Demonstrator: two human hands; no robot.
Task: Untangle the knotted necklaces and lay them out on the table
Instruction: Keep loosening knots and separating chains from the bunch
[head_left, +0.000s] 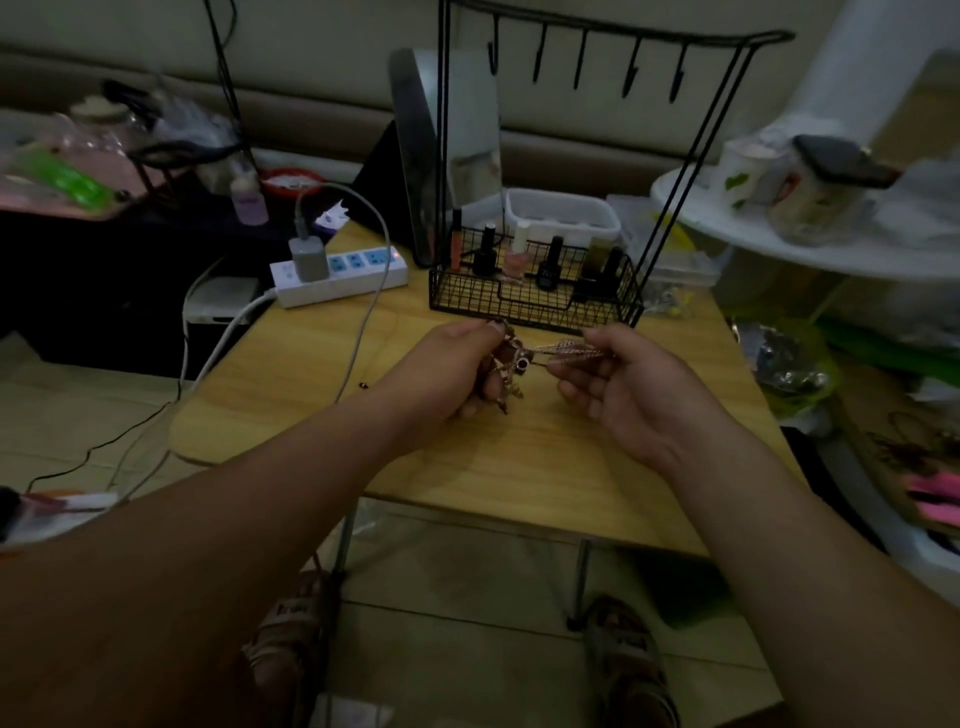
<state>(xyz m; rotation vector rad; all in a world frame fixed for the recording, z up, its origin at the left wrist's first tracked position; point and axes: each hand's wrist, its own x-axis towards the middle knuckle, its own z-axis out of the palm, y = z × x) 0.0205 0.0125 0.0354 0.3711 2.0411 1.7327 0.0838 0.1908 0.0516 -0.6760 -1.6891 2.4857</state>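
A knotted bunch of gold-coloured necklaces (511, 366) with small dark stones hangs between my hands, just above the wooden table (291, 379). My left hand (452, 371) grips the tangled clump, fingers curled round it. My right hand (623, 382) pinches several chain strands (563, 347) and holds them stretched to the right of the clump. Short chain ends dangle below my left fingers. A tiny dark bead (363, 385) lies on the table to the left.
A black wire rack (535, 306) with hooks and several nail polish bottles stands just behind my hands. A white power strip (343, 275) with a charger and cables sits at the back left. A mirror, plastic boxes and a white stool lie behind and right.
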